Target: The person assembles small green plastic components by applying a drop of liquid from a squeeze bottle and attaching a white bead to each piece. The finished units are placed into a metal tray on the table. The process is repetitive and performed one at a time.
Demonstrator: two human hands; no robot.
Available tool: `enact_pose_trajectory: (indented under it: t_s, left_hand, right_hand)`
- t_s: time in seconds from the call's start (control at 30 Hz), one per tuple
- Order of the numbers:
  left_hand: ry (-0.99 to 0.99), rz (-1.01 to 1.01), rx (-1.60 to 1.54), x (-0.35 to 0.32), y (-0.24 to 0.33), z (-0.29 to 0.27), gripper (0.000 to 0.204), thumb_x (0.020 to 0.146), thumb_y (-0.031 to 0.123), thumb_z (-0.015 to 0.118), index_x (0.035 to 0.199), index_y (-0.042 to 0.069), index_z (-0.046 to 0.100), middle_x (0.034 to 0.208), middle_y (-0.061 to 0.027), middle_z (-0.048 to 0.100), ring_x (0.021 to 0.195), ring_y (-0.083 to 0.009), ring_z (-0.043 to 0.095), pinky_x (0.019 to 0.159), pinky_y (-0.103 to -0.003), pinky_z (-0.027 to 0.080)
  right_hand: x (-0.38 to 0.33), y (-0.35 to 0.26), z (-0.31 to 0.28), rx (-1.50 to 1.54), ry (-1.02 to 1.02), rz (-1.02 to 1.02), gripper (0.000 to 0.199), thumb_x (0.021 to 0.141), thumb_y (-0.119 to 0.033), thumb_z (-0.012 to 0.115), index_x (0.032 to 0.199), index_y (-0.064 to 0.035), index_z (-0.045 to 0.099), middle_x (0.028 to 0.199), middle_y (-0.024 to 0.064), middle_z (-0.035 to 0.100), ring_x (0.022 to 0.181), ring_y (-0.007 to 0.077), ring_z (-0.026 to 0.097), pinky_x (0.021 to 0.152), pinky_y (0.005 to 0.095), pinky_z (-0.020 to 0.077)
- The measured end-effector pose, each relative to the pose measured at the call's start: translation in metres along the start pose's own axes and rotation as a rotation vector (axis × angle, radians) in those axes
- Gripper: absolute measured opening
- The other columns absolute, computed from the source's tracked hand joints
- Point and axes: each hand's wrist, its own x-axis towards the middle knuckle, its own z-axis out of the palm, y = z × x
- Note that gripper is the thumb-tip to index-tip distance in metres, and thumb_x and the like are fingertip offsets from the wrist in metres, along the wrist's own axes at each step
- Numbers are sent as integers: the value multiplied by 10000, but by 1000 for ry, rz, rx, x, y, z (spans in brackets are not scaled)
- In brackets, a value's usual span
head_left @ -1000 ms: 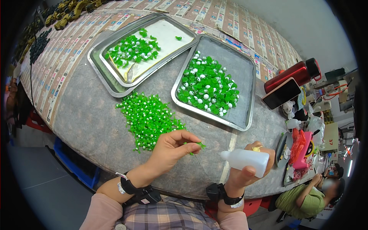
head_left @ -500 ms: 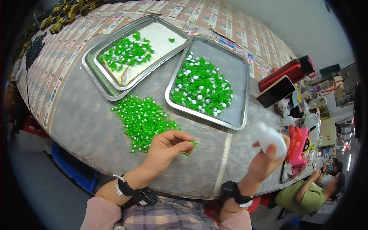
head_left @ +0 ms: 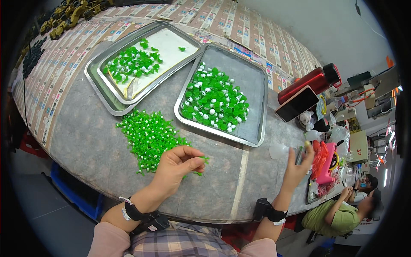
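My left hand (head_left: 177, 167) pinches a small green plastic piece (head_left: 206, 159) between thumb and fingers. Just left of it, a heap of small green pieces with white dots (head_left: 150, 139) is spread on the table. My right hand (head_left: 297, 169) is at the right of the table, its fingers apart. Beside its fingertips a translucent white squeeze bottle (head_left: 278, 151) rests on the table, out of the grip. A thin grey-green object (head_left: 299, 155) shows between the fingers; whether they touch it I cannot tell. Larger green pieces with white balls (head_left: 214, 100) fill part of a metal tray (head_left: 253, 142).
A second metal tray (head_left: 96, 96), lined with white, holds more green pieces at the far left. Right of the trays are a red flask (head_left: 306, 85), a phone (head_left: 296, 103), a pink tool (head_left: 329, 162) and a red bag (head_left: 319, 159). A person in green (head_left: 332, 218) sits at the right.
My right hand has let go of the white bottle, which now rests on the table, and its fingers have spread. The left hand keeps its pinch. The whole view has shifted slightly.
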Motion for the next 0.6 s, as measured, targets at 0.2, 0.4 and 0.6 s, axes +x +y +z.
enact_pose_trajectory:
  t_s: [0.2, 0.4, 0.6]
  left_hand:
    - [-1, -8, 15, 0, 0, 0, 93, 752, 41, 564, 837, 7, 550, 730, -63, 576, 646, -122, 561, 600, -245, 482]
    - [-7, -4, 9, 3, 0, -1, 89, 748, 41, 567, 829, 10, 549, 727, -60, 574, 641, -123, 560, 594, -250, 482]
    - [-72, -28, -23, -1, 3, -3, 84, 744, 38, 569, 821, 9, 549, 735, -67, 574, 648, -135, 564, 610, -258, 483]
  right_hand:
    - [29, -59, 48, 230, -469, -198, 247, 649, -22, 604, 883, -32, 524, 818, 103, 549, 784, 221, 524, 658, 288, 402]
    - [25, -42, 106, 61, -562, -337, 247, 624, 6, 581, 849, -26, 486, 789, 121, 530, 757, 266, 508, 666, 335, 405]
    - [20, -83, 54, 632, -749, 129, 221, 713, -9, 560, 917, -19, 477, 845, 62, 534, 789, 125, 521, 684, 231, 401]
